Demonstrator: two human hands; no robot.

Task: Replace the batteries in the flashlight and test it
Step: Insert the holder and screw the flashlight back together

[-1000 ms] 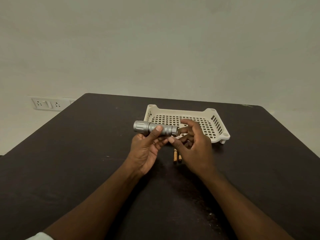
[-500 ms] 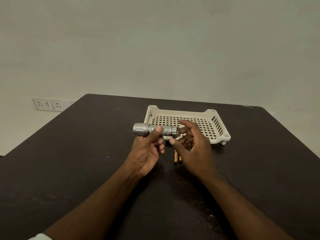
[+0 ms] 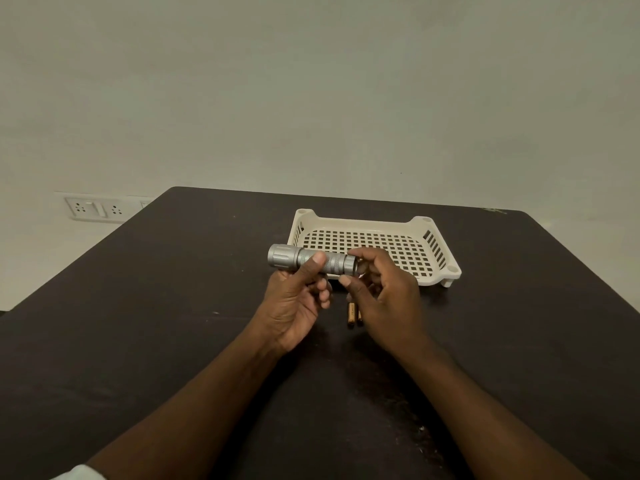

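A silver flashlight (image 3: 301, 259) lies level above the table, its wide head pointing left. My left hand (image 3: 294, 303) holds its barrel from below, thumb on top. My right hand (image 3: 384, 292) pinches the tail cap (image 3: 350, 265) at the right end between forefinger and thumb. Two copper-coloured batteries (image 3: 352, 314) lie side by side on the table just under my right hand, partly hidden by it.
A cream slotted plastic basket (image 3: 440, 251) stands on the dark table (image 3: 138, 323) just behind my hands. A white wall socket panel (image 3: 93, 208) sits at the far left, beyond the table's edge.
My right hand's fingers have shifted around the tail cap, closing on it again. The flashlight has stayed almost in place in my left hand.
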